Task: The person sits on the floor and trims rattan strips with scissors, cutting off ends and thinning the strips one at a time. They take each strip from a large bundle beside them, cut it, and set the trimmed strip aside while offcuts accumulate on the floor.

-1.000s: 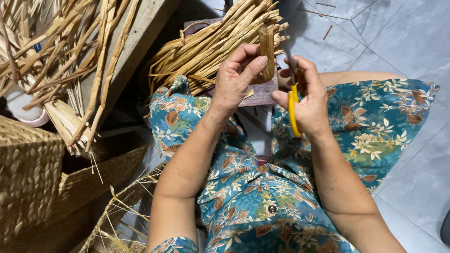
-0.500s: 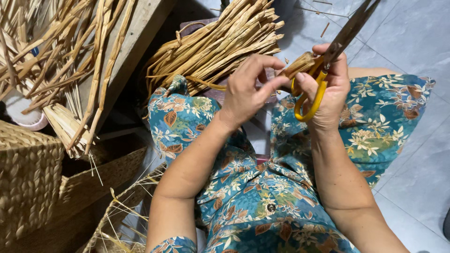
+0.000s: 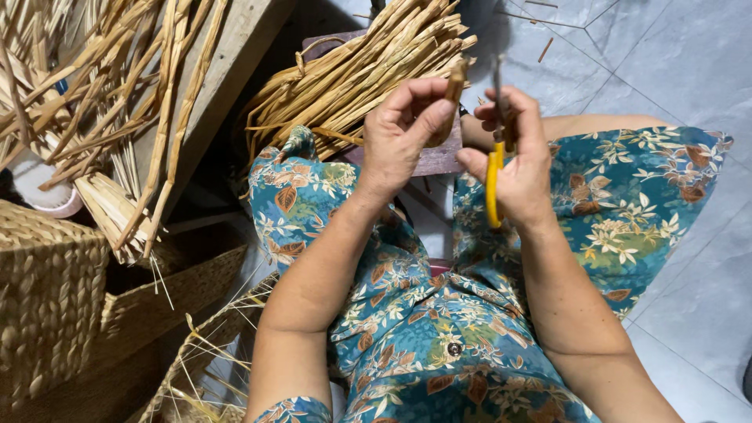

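My left hand (image 3: 403,129) pinches a short brown straw piece (image 3: 453,84) between thumb and fingers, holding it upright above my lap. Beside it, my right hand (image 3: 513,160) grips yellow-handled scissors (image 3: 494,184), their blades pointing up close to the straw piece. Both hands hover over my knees, which are covered by blue floral fabric (image 3: 439,345). Whether the blades touch the straw is unclear.
A bundle of dried straw stalks (image 3: 356,66) lies on a low stool ahead of my knees. Loose straw (image 3: 86,86) and a wooden plank (image 3: 227,70) fill the left. A woven basket (image 3: 47,290) stands at lower left. Grey tiled floor (image 3: 666,63) lies right.
The scissors, tilted up to the right half a second ago, have swung upright. Both hands stay close together above the knees, with the straw piece now held up by the left fingers.
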